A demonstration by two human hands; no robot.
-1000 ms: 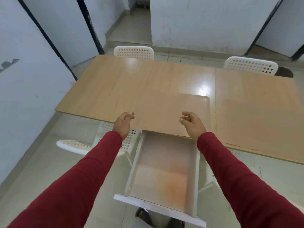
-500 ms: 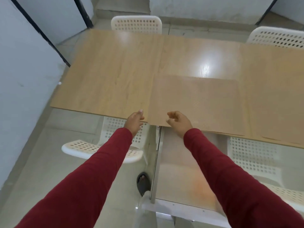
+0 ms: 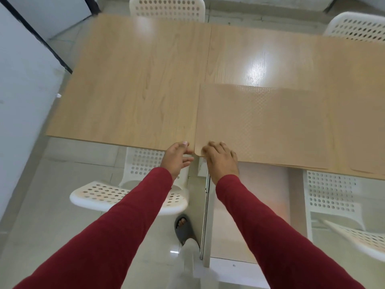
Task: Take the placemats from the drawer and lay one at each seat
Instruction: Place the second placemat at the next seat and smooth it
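Observation:
A stack of tan textured placemats [image 3: 264,126] lies on the wooden table [image 3: 135,80] at its near edge, above the open white drawer [image 3: 250,205]. My right hand [image 3: 221,159] has its fingertips curled on the stack's near-left corner, and its thumb is hidden. Just left of that corner, my left hand [image 3: 177,158] is at the table edge with fingers apart and holds nothing. Another placemat [image 3: 362,132] lies flat at the right end of the table.
White perforated chairs stand around the table: one near left [image 3: 129,197], one near right [image 3: 333,195], two at the far side [image 3: 166,6] [image 3: 354,28]. My foot in a grey slipper [image 3: 183,228] is beside the drawer. A white wall runs along the left.
My head has tilted down and closer to the table. Both hands came together at the stack's near-left corner, and the right fingers now rest on it.

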